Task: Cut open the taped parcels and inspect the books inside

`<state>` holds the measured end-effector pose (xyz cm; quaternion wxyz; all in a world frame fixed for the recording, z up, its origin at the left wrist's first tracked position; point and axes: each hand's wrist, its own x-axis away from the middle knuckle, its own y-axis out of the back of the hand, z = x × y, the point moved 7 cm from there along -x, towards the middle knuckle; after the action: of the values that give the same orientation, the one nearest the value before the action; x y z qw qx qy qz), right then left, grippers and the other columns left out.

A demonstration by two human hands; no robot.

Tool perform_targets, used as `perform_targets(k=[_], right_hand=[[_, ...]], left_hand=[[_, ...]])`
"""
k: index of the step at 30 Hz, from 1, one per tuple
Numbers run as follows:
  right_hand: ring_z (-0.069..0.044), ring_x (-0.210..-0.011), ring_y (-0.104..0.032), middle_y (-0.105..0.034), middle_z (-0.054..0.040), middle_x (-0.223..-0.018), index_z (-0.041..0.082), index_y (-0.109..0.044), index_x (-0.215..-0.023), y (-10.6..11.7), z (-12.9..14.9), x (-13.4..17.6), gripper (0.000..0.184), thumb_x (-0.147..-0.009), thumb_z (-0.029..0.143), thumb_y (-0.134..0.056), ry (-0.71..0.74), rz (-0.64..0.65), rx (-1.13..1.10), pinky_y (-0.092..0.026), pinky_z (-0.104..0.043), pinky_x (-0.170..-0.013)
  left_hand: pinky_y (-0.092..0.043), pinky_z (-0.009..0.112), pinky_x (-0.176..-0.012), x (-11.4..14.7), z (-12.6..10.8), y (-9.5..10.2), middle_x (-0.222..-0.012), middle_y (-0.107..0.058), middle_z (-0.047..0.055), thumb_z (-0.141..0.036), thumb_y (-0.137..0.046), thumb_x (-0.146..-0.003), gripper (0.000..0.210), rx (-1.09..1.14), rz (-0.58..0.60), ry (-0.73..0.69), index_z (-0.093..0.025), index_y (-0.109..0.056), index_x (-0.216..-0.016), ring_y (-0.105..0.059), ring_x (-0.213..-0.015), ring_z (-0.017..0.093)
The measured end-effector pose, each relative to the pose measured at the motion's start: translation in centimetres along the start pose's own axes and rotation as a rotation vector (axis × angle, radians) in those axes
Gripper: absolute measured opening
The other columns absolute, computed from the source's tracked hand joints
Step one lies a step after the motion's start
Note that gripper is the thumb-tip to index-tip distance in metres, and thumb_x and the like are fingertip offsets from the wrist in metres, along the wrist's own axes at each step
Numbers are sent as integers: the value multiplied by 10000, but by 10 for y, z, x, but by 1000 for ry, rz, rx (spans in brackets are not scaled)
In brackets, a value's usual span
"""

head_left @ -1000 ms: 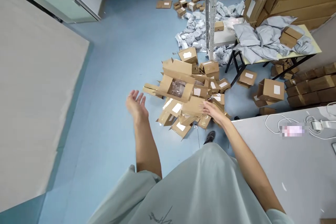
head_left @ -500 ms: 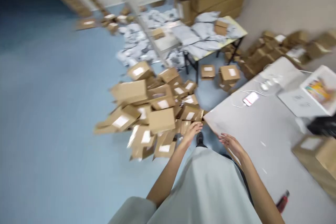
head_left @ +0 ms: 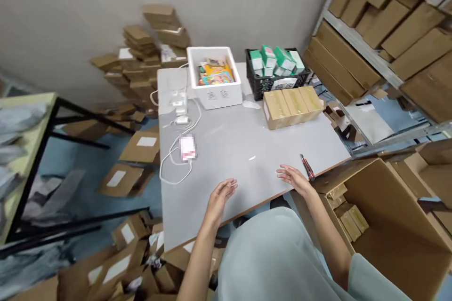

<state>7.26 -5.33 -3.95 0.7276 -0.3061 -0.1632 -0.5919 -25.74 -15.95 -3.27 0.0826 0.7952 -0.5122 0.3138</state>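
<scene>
Side table (head_left: 50, 101): well to the left of the left hand, bearing grey parcels (head_left: 21, 115).
Labelled floor cartons (head_left: 123, 179): left of the left hand, two near each other, each with a white label.
Piled cartons (head_left: 141, 68): beyond the left hand and to its left, stacked against the wall.
White adapters (head_left: 181, 120): ahead of the left hand and slightly left, among looping cables.
Blurred device (head_left: 188, 147): nearer the left hand than the adapters; its details are masked.
Left hand (head_left: 217, 200): released, fingers together and slightly bent.
Foam box (head_left: 219, 97): straight beyond the left hand, full of colourful packets (head_left: 216, 74).
Worktable (head_left: 229, 136): spreads under and ahead of both hands; contact cannot be told.
Paper scrap (head_left: 252, 158): between the hands, a little farther out.
Black crate (head_left: 259, 87): beyond the right hand, slightly left, filled with green-topped boxes (head_left: 269, 56).
Taped cartons (head_left: 291, 109): a row of three, ahead of the right hand.
Right hand (head_left: 295, 180): released, fingers extended leftward.
Red-and-black tool (head_left: 307, 167): just right of the right hand, lying near the table's edge.
Large carton (head_left: 409, 197): right of the right hand, small boxes (head_left: 353, 222) inside.
Shelving (head_left: 367, 51): far beyond the right hand, rightward, loaded with cartons.
</scene>
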Motion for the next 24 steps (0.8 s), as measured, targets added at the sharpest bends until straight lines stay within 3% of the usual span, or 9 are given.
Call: perform_targets(k=[6, 9, 11, 14, 18, 21, 24], right_hand=[[-322, -1161, -800, -813, -167, -1294, 231, -758, -1259, 129, 49, -57, 588, -850, 648, -827, 89, -226, 43, -579, -501, -1112], [-346, -1190, -768, -793, -179, -1313, 216, -746, -1291, 176, 94, -95, 710, -815, 740, -789, 226, -339, 223, -583, -538, -1100], [-363, -1259, -725, -744, -198, -1404, 212, -737, -1334, 196, 129, -122, 754, -832, 775, -745, 338, -388, 376, -587, -552, -1097], [-409, -1448, -593, -635, -239, -1541, 192, -708, -1425, 210, 180, -167, 800, -871, 769, -714, 477, -442, 613, -529, -601, -1182], [-490, -1673, -266, -380, -268, -1755, 168, -612, -1574, 208, 231, -232, 898, -895, 741, -737, 555, -529, 823, -337, -691, -1306], [-544, -1711, -86, -173, -245, -1851, 213, -511, -1666, 205, 242, -276, 1002, -874, 777, -753, 515, -567, 872, -271, -776, -1286], [-574, -1709, -35, -36, -245, -1876, 212, -448, -1706, 208, 237, -304, 1085, -856, 815, -750, 460, -589, 897, -224, -809, -1280]], left_hand=[[-524, 556, -1187, -54, -10, -145, -1315, -802, 200, -756, -975, -558, 813, -95, 75, 63, -186, -809, -1114, -771, -1215, 372], [-538, 550, -1159, -76, -14, -220, -1313, -805, 194, -766, -943, -611, 774, -176, 163, 68, -197, -812, -1120, -774, -1211, 374], [-544, 537, -1148, -91, -21, -263, -1317, -806, 187, -760, -916, -666, 737, -224, 199, 51, -201, -809, -1134, -772, -1215, 365], [-555, 517, -1129, -117, -38, -317, -1342, -799, 178, -713, -878, -749, 664, -283, 230, -3, -210, -798, -1174, -768, -1226, 352], [-553, 505, -1128, -156, -66, -368, -1400, -776, 164, -610, -874, -757, 588, -361, 223, -97, -226, -793, -1195, -757, -1242, 343], [-526, 509, -1167, -177, -78, -394, -1385, -781, 153, -573, -841, -787, 512, -421, 236, -161, -232, -807, -1168, -728, -1296, 347], [-530, 512, -1165, -185, -71, -407, -1353, -794, 149, -573, -805, -828, 479, -443, 260, -174, -235, -813, -1168, -729, -1295, 348]])
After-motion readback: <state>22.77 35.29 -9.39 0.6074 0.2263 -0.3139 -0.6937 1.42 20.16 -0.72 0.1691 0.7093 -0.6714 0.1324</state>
